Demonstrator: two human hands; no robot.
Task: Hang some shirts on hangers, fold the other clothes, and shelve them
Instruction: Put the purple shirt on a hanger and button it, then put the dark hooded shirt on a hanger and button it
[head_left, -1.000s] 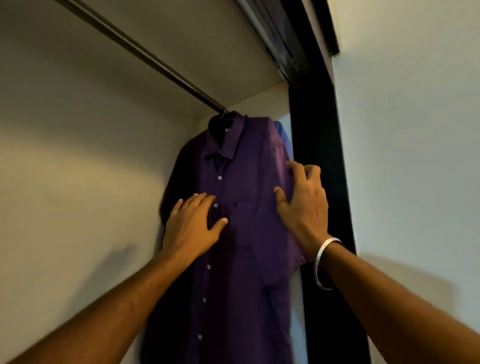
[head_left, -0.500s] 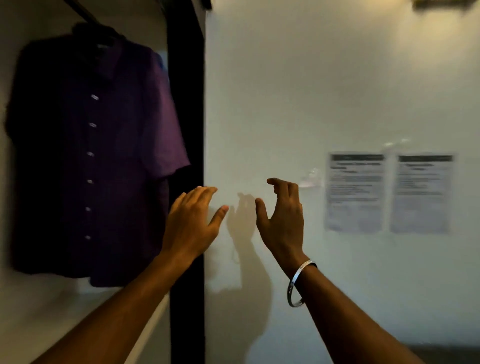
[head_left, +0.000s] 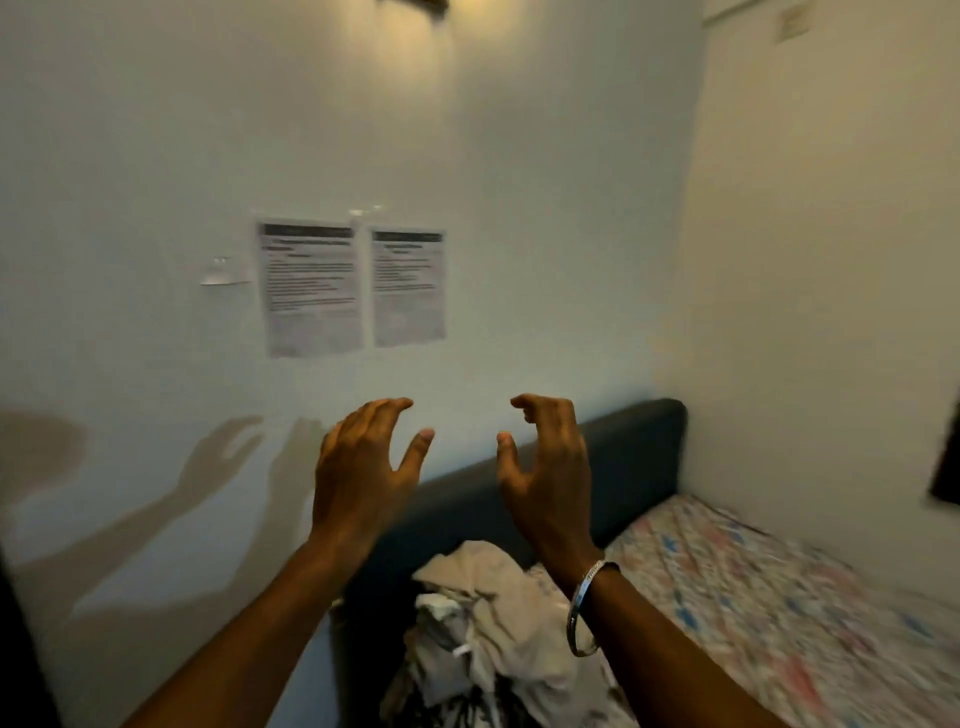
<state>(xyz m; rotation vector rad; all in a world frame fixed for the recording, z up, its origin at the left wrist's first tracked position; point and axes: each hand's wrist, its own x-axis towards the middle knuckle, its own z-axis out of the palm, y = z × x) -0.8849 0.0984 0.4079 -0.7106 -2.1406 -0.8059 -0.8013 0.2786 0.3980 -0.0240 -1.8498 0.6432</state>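
Observation:
Both my hands are raised in front of me with nothing in them. My left hand (head_left: 363, 467) has its fingers apart and slightly curled. My right hand (head_left: 548, 467), with a silver bangle at the wrist, is also open with curled fingers. Below and between my forearms lies a heap of crumpled clothes (head_left: 483, 623), mostly beige and white with a dark patterned piece underneath, at the head end of a bed (head_left: 779, 613). The wardrobe and the hung purple shirt are out of view.
The bed has a patterned pink and blue sheet and a dark blue headboard (head_left: 639, 457) against the white wall. Two printed sheets of paper (head_left: 353, 291) are stuck on the wall above my hands. A dark edge shows at the far left.
The view has swung right from the wardrobe to the wall and bed. Both hands have left the purple shirt, which hangs on the rail, and are now held open in the air.

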